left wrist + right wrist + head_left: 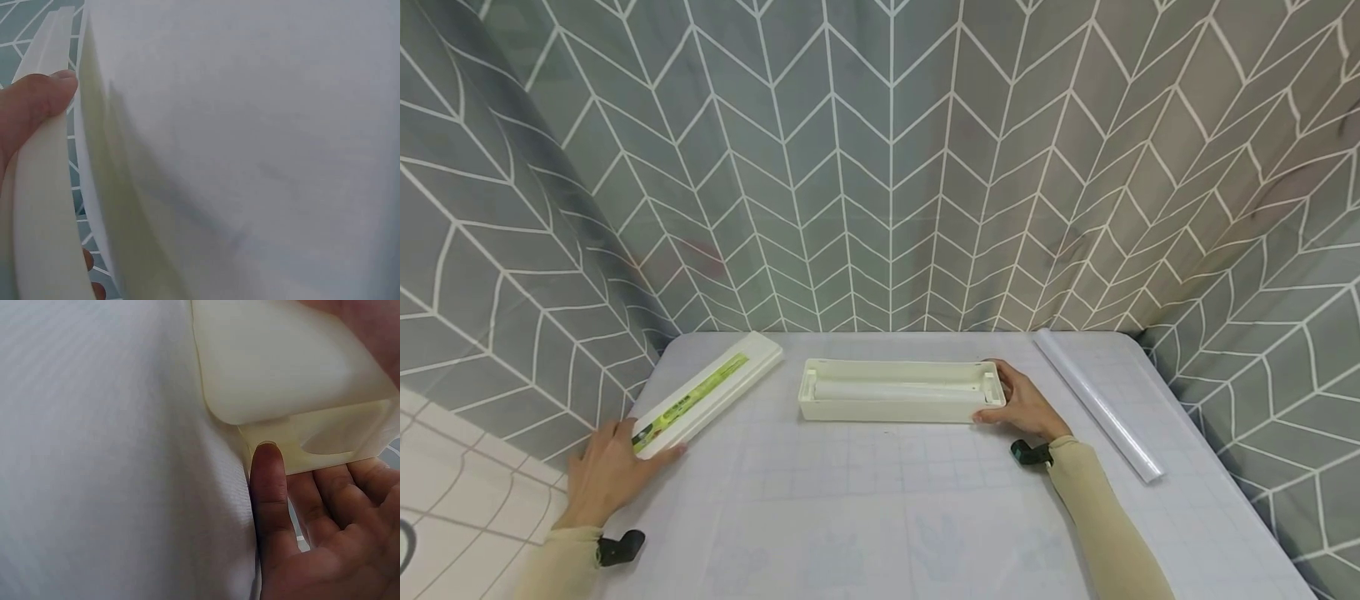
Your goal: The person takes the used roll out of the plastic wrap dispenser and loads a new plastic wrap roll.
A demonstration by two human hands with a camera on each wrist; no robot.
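Note:
My left hand [606,471] grips the near end of a long white lid [703,398] with a green label, lying slanted at the table's left. In the left wrist view the thumb presses one side of the lid [47,206], and fingertips show at the other. An open cream dispenser box [887,411], long and narrow, sits at the middle of the table with a whitish roll [887,392] inside. Around its right end, my right hand [1028,407] holds the box. The right wrist view has the box [281,362] close up, fingers against its end.
A shiny tube-like roll [1097,404] lies slanted on the right part of the white-covered table [850,517]. Grey curtains [887,167] with white chevron lines hang behind and at both sides. Pale tiles [467,483] show at lower left.

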